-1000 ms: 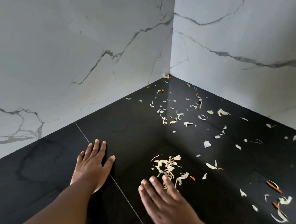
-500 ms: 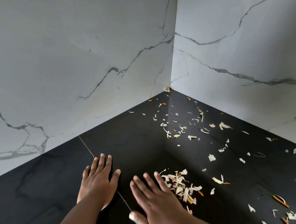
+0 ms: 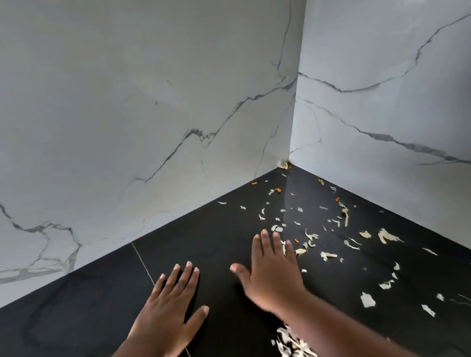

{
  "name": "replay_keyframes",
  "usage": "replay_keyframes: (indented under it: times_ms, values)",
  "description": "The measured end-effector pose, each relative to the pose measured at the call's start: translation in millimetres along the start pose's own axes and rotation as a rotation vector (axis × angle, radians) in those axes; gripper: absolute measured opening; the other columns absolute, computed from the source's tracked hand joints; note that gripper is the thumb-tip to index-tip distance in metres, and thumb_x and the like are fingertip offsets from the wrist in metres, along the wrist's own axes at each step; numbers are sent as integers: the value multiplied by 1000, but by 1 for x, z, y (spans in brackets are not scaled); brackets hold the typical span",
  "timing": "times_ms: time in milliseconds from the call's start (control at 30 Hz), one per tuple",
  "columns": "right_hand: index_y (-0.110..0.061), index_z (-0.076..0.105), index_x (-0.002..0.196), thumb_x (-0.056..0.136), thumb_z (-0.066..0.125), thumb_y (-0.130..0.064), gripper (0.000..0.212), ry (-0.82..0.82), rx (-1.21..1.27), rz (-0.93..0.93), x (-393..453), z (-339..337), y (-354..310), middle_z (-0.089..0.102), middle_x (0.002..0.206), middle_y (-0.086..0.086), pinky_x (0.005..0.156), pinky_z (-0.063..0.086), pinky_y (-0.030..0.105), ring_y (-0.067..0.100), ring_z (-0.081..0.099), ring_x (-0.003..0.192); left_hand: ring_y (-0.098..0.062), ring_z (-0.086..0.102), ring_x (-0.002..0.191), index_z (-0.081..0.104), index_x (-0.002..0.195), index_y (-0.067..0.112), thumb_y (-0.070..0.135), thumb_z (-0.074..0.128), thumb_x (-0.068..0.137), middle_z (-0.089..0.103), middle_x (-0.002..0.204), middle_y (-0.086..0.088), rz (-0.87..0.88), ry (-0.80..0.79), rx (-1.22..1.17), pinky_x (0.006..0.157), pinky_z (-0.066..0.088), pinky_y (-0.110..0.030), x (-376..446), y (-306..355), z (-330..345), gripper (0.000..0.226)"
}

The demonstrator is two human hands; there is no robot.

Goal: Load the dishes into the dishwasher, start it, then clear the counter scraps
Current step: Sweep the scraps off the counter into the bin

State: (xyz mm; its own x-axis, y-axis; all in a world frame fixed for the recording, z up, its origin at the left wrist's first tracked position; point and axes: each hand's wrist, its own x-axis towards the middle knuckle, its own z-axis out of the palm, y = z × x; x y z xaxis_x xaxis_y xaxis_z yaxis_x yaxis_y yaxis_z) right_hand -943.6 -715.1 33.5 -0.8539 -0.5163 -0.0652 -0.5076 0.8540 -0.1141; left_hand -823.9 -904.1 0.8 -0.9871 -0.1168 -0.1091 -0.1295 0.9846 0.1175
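We are resting our left hand (image 3: 169,310) flat on the black counter (image 3: 220,238), fingers straight, holding nothing. Our right hand (image 3: 270,273) is reaching forward, fingers extended and empty, touching scattered scraps (image 3: 328,255); a gathered scrap pile (image 3: 296,352) is lying under its forearm.

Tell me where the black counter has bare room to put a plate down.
Bare: the counter left of the left hand, up to the marble wall, and the strip beyond both hands. Crowded: scattered scraps right of the right hand toward the corner, and a heap near its forearm.
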Motion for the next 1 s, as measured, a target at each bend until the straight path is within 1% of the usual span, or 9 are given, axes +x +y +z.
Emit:
replay_keyframes:
  times_ms: [133,233,433,633,800,867,900,967,1000]
  values:
    - [-10,4,154,98,14,-58,74,14,-172,-120,85,-6,13,-3,161,12,117,-5,53,33,-8,148,-5,-35,136,-21,147,32,84,-12,63,-32,152,13,-96,22,-72,113,-17,-27,5,2,-7,100]
    - [-11,9,154,98,16,-57,72,30,-103,-154,137,-4,-18,2,161,11,118,-1,51,33,-1,148,0,-36,135,-21,147,33,87,-5,64,-31,152,15,-146,41,-100,113,-17,-25,7,2,-8,101]
    - [2,1,151,86,12,-78,104,-42,-87,33,197,12,-58,-1,159,21,117,-6,53,36,-2,147,6,-38,130,-23,143,40,85,11,76,-33,148,21,-143,57,-110,109,-21,-19,10,1,-11,87]
    - [6,-5,149,76,5,-88,119,-188,-133,160,160,1,-31,-4,158,24,120,0,45,35,-1,147,7,-35,133,-18,147,39,83,17,81,-30,152,20,-138,57,-104,114,-15,-24,8,-3,-4,87]
    - [11,-5,146,84,9,-81,112,-266,-175,216,55,-15,3,-2,157,28,119,8,45,37,4,147,5,-34,134,-19,147,38,87,8,74,-29,153,18,-137,39,-95,118,-12,-27,8,-4,-3,92]
    - [8,8,148,90,13,-73,100,-325,-218,178,14,-26,13,7,157,27,115,18,44,37,13,146,6,-34,134,-20,146,38,89,3,70,-30,152,18,-133,41,-104,117,-13,-26,8,-4,-3,95]
    - [2,25,147,93,17,-70,90,-324,-240,147,4,-30,18,21,154,26,110,27,43,36,24,143,6,-34,134,-20,146,38,90,2,69,-30,151,19,-132,43,-108,116,-15,-25,8,-4,-4,95]
    - [-11,56,125,94,25,-66,71,-235,-229,77,8,-44,28,55,133,17,92,42,39,33,51,124,6,-34,133,-21,145,38,90,0,67,-31,151,19,-133,45,-106,115,-17,-23,8,-3,-5,96]
    - [-14,61,113,94,26,-65,65,-157,-180,58,21,-50,34,63,119,13,87,44,37,31,57,114,6,-35,133,-21,145,38,90,-1,66,-31,151,19,-132,45,-104,115,-16,-23,8,-3,-5,97]
